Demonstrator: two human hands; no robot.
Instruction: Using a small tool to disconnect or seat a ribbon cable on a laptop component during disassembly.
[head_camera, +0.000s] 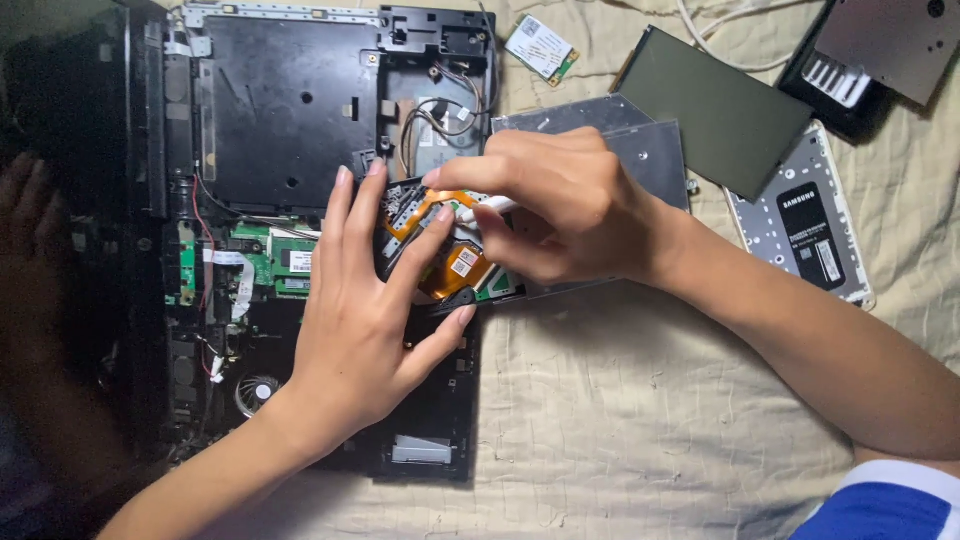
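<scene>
Orange flex ribbon (447, 232) pinched by the right hand (560, 205); left hand (365, 320), fingers spread, presses flat beside it on the black plastic laptop chassis (290, 110).

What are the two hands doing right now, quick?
Left hand: open, fingers spread, pressing on the opened laptop beside the orange flex cable.
Right hand: closed in a pinch on a small white part.

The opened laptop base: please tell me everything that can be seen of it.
The opened laptop base is black plastic and lies flat on a beige cloth. Its cover is off: green circuit boards, thin wires, a small fan and an orange flex cable show. The left hand rests on its middle; the right hand pinches a part there.
</scene>
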